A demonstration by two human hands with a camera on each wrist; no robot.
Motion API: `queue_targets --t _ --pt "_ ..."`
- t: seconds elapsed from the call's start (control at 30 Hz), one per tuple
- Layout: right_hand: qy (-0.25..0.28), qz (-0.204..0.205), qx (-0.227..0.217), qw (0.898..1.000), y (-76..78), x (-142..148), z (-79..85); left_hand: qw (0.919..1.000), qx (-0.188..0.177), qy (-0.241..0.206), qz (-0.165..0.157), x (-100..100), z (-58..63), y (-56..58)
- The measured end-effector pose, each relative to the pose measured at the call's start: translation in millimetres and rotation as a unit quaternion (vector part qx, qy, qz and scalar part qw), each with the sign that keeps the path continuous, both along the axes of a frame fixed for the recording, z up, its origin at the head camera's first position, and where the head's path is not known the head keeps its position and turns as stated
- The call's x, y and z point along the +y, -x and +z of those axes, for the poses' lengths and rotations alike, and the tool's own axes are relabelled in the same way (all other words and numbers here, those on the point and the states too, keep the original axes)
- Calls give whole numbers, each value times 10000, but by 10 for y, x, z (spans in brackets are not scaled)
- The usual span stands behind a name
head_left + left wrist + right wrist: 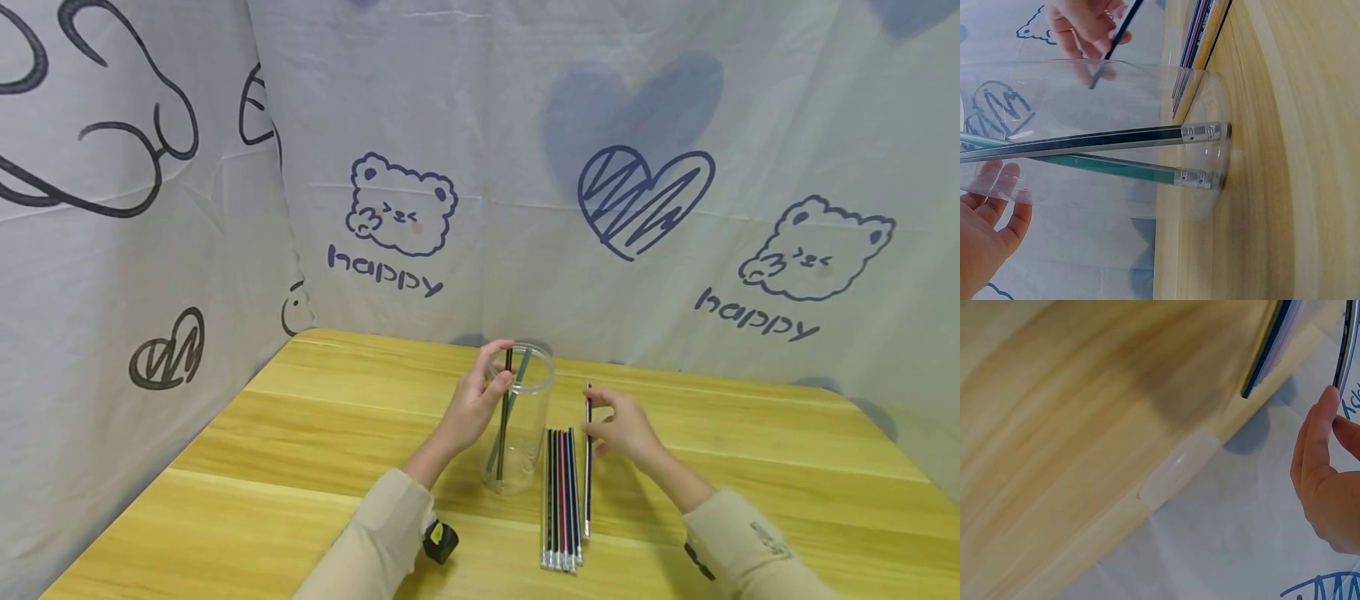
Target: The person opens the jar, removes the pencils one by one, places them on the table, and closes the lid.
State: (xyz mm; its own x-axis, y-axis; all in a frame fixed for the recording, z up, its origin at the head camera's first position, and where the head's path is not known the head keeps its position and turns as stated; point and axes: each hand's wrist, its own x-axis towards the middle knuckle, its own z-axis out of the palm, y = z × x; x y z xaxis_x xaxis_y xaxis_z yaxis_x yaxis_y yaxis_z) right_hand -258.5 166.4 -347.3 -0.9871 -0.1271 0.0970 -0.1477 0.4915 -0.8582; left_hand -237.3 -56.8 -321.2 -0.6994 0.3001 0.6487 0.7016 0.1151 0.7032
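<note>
A tall clear plastic cup [534, 446] stands upright on the table, and my left hand [471, 404] holds it near the rim from the left. Inside lean two pencils, one black [1141, 138] and one green [1119, 167], their silver ends at the cup's bottom. To the right of the cup, my right hand [628, 427] pinches a dark pencil [588, 487] near its upper end, silver end down. Between the cup and that pencil lies a row of several pencils [561, 500] side by side. In the right wrist view, the held pencil [1346, 347] runs out of the frame above the fingertips.
The yellow wood-grain table [300, 433] reaches back to a white cloth [510, 167] printed with bears and hearts. Another cloth [217, 208] hangs along the left side. A small black device [440, 542] sits at the left sleeve's cuff.
</note>
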Motion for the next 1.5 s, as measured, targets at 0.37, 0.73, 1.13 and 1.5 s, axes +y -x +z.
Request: queue_targets --t 0.37,0.73,1.13,1.5 --pt "-560 64 -120 9983 11 -49 -180 10000 31 -1 -18 1 8 -7" --pt "-850 110 -264 9960 0 -82 -253 10000 44 17 -8 -5 14 -12" --pt "-761 51 -415 9962 42 -100 -329 10000 86 12 2 3 8 -9" --pt "-690 52 -612 9957 9 -108 -375 10000 15 13 -26 4 -6 -4"
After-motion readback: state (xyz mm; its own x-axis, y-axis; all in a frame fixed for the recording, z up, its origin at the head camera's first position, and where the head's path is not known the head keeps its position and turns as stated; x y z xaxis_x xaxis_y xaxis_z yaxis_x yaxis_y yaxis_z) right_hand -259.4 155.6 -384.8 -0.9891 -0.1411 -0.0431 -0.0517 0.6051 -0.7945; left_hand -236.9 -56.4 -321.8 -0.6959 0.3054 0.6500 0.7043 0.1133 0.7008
